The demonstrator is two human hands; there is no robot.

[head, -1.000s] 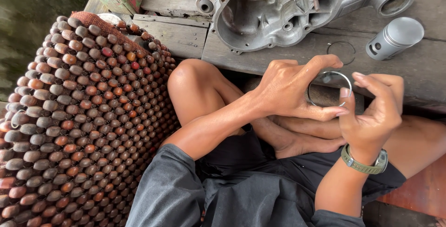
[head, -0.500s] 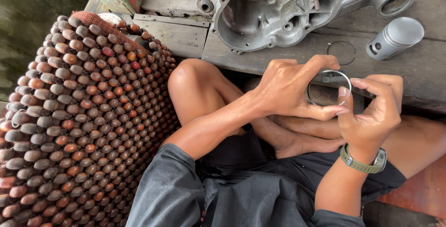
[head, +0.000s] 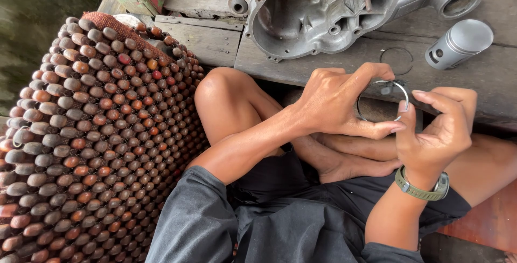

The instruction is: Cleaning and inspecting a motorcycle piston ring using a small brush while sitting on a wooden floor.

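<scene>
Closest to the camera it's just dark shorts (head: 280, 225) and crossed bare legs, with a beaded seat mat (head: 91, 134) off to one side. Right above the knees, both hands are on a thin metal ring (head: 383, 101). The left hand (head: 334, 101) has its fingers closed around the ring's edge, thumb underneath and forefinger curled over the top. The right hand (head: 436, 128), the one with the green-strapped watch (head: 423, 187), pinches the other side of the ring between thumb and fingertip. So the ring is up in the air between the two hands, not on anything yet.

Further out on the wooden bench (head: 323, 64), the piston (head: 459, 43) lies on its side, well apart from the hands, and a second thin ring (head: 396, 61) lies flat on the planks just beside it. Behind those is the big grey engine case (head: 344, 10), open and bare inside.

My read: very early days. The ring isn't on the piston, the other ring lies untouched, and the piston is nowhere near the case. Pretty much all the fitting is left.
</scene>
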